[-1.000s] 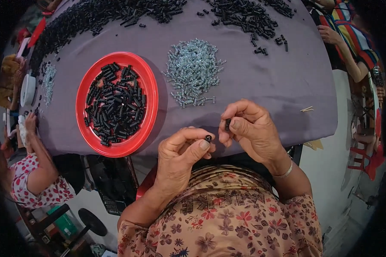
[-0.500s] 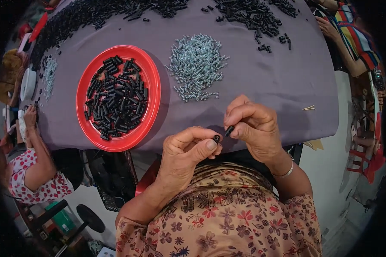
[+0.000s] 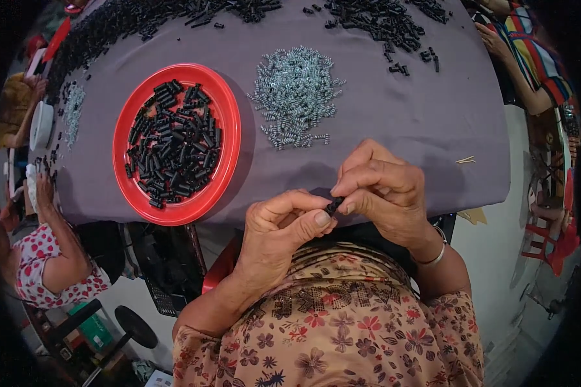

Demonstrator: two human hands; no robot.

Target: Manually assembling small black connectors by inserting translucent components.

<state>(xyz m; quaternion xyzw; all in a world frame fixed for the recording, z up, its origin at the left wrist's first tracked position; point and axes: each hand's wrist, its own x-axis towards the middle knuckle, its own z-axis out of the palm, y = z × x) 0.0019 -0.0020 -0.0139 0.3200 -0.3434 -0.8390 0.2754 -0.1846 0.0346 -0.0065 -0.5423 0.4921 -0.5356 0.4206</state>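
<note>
Right of the red tray (image 3: 233,138), about level with its near edge, my left hand (image 3: 274,222) pinches a small black tube (image 3: 331,208) between thumb and forefinger. My right hand (image 3: 394,190) has its fingertips closed on a dark piece (image 3: 339,201) at the tube's end (my fingers hide most of both). Silvery springs (image 3: 297,93) lie heaped right of the tray.

Small black part (image 3: 333,207) between left hand (image 3: 287,222) and right hand (image 3: 387,190): mostly covered by fingertips; from here I can't tell one piece or two. Far heap of black pieces (image 3: 142,19) runs out of sight. Co-worker in striped top (image 3: 526,42), far right: partly cut off. Pale slivers (image 3: 465,160), right: too small to identify.
</note>
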